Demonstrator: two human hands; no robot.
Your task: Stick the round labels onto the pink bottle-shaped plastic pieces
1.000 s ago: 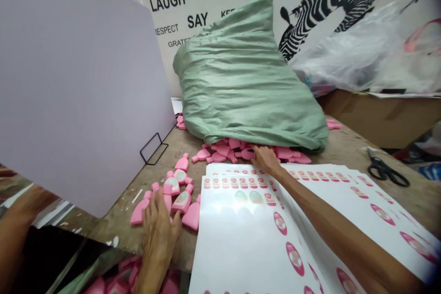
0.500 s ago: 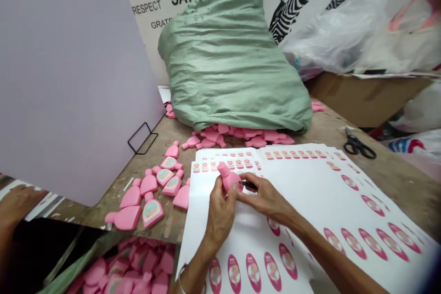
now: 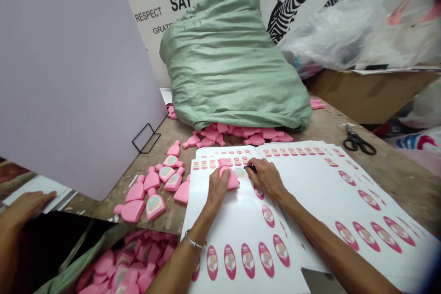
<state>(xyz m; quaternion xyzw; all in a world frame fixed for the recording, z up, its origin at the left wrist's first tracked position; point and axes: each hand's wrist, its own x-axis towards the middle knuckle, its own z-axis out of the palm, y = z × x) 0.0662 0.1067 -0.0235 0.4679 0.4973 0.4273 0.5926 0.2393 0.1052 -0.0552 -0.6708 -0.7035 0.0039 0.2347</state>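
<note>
My left hand (image 3: 217, 187) is closed on a pink toy bottle (image 3: 230, 180), holding it low over a sticker sheet (image 3: 237, 220). Close to its right, my right hand (image 3: 268, 178) grips a thin black tool (image 3: 251, 168) whose exact kind I cannot make out. The tool's tip is at a pale green label (image 3: 240, 172) on the sheet, beside the bottle. Oval pink stickers (image 3: 247, 261) run along the sheet's lower part. On the table to the left lie several pink bottles, some plain and some with a green label (image 3: 155, 205).
A green sack (image 3: 234, 64) stands at the back over more pink bottles. Scissors (image 3: 358, 142) lie at the right. A pale panel (image 3: 76, 78) stands at left, with another person's hand (image 3: 27, 206) below it. An open sack of bottles (image 3: 127, 262) is at the table's front edge.
My right hand has moved away from the bottle and down to the sheet, bringing the black tool to the green label. My left hand has lowered and turned the bottle.
</note>
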